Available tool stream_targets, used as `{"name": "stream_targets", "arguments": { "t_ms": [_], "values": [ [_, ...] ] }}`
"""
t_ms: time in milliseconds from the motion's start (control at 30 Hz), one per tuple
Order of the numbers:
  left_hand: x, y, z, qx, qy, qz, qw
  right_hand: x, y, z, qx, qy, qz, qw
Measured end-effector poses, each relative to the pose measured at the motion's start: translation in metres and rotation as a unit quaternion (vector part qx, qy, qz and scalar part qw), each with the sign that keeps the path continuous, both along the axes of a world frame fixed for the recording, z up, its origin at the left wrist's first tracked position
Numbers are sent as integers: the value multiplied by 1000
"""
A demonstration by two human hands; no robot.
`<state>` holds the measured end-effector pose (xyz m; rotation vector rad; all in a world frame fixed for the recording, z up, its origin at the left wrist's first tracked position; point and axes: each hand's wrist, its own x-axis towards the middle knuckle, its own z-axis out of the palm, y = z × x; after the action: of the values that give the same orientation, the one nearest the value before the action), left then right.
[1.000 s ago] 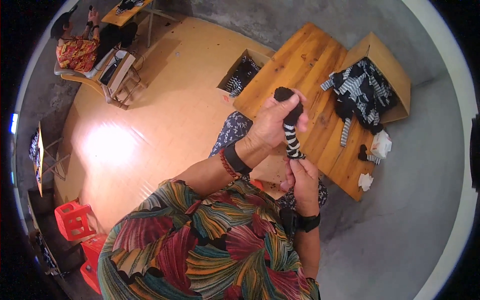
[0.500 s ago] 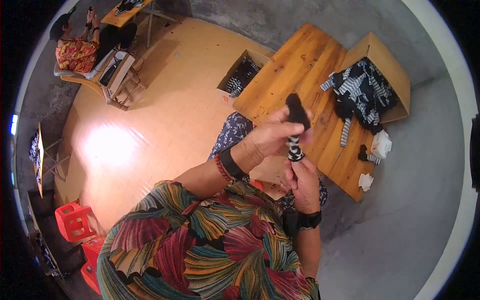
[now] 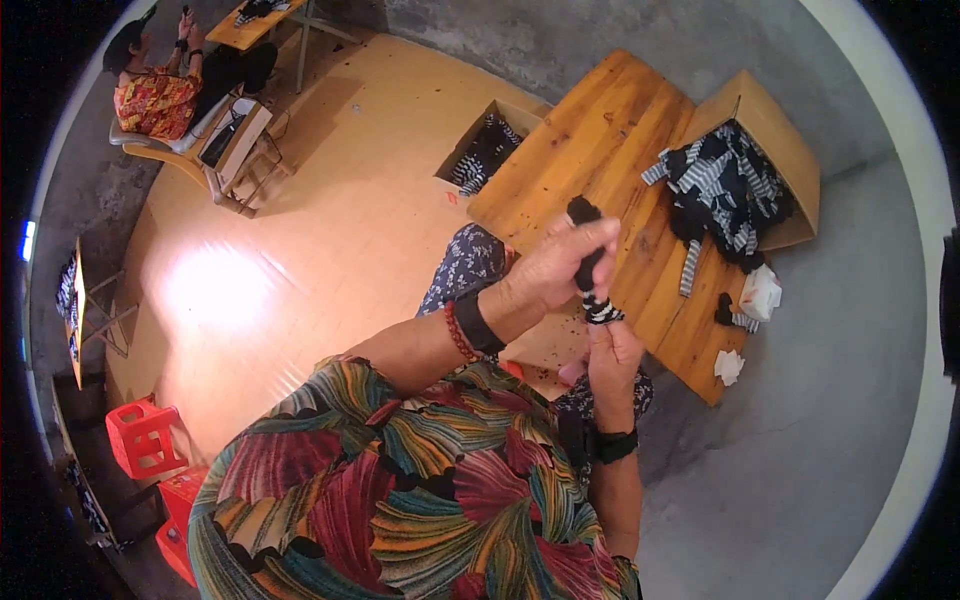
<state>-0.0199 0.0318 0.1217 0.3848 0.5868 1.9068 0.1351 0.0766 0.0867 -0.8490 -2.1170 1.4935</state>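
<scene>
A small fuzzy black knit sock-like piece [image 3: 600, 310] with a black-and-white striped end is held upright between my hands, over the near edge of the wooden table. My left hand [image 3: 560, 267] is wrapped round its black middle, and the dark tip sticks out above the fingers. Just below the striped opening, my right hand [image 3: 612, 362] is closed at the lower end. Whether something sits inside the piece is hidden by the fingers.
On the wooden table [image 3: 590, 130] a tipped cardboard box [image 3: 785, 130] spills striped and black knit pieces [image 3: 725, 180]. Nearby lie a white packet [image 3: 761, 292] and crumpled paper [image 3: 730, 365]. Another box [image 3: 455, 165] stands beyond. Red stools [image 3: 145, 440] and a seated person [image 3: 160, 100] are at left.
My left hand has turned and closed further round the black part, covering more of it. The right hand has shifted slightly, and the striped end now tilts.
</scene>
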Motion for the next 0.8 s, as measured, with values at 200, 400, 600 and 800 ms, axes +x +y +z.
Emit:
{"name": "stream_targets", "arguments": {
  "t_ms": [200, 400, 600, 800],
  "values": [
    [0, -5, -11, 4, 0, -47, 999, -13, -17, 19, -395, 59, -22, 917],
    [-6, -10, 7, -2, -46, 26, 999, -6, -12, 21, -404, 45, -6, 914],
    [-11, -2, 4, 72, -25, 110, 991, -7, -18, 21, -319, 9, -19, 947],
    [15, -7, 14, 27, 95, 129, 987, -16, -20, 29, -410, 113, 3, 905]
  ]
}}
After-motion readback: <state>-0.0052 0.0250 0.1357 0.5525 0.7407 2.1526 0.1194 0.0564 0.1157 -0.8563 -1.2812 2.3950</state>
